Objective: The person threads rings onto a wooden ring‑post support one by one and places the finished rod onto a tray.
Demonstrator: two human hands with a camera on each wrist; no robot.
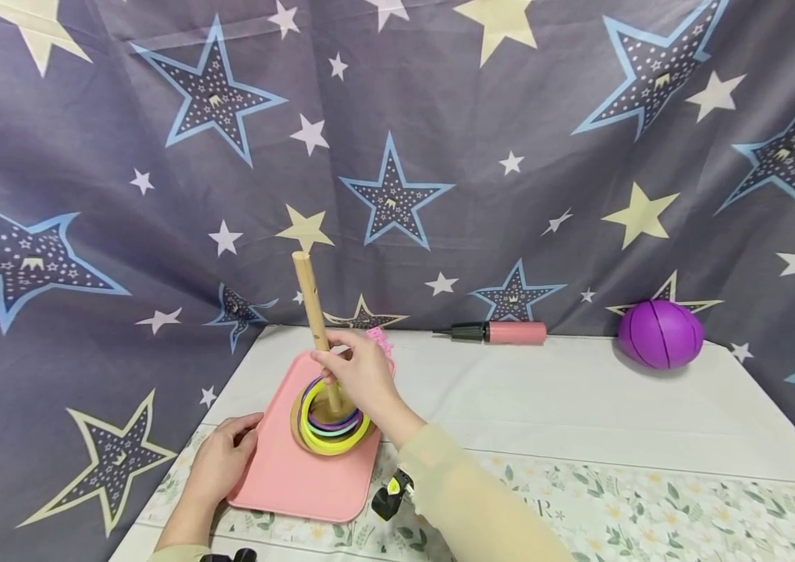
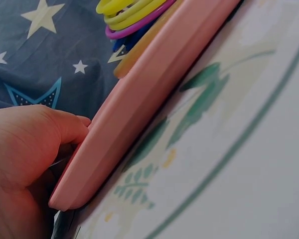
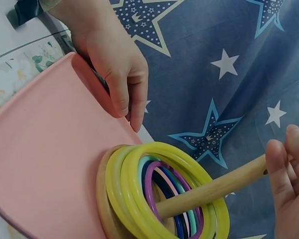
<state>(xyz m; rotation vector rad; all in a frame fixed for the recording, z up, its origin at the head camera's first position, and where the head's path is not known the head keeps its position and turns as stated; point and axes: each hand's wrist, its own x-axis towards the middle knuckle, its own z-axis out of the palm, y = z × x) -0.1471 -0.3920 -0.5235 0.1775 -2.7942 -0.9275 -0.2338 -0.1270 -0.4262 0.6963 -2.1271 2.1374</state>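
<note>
A pink tray [image 1: 299, 488] lies at the table's left side. On it stands a wooden pole [image 1: 310, 295] on a round wooden base [image 3: 103, 199], leaning slightly left in the head view. Several plastic rings [image 1: 332, 446] in yellow, purple, blue and mint lie stacked around the pole's foot. My left hand [image 1: 224, 454] grips the tray's left edge, thumb at the rim in the left wrist view; its other fingers are partly hidden. With thumb and fingers my right hand [image 1: 363, 376] holds the pole low, just above the rings.
Behind the tray's far right corner sits a small pink object [image 1: 379, 339]. A pink and black hand pump [image 1: 509, 332] lies along the back edge, with a purple ball [image 1: 660, 334] farther right. A star-patterned curtain [image 1: 439, 117] hangs behind the table.
</note>
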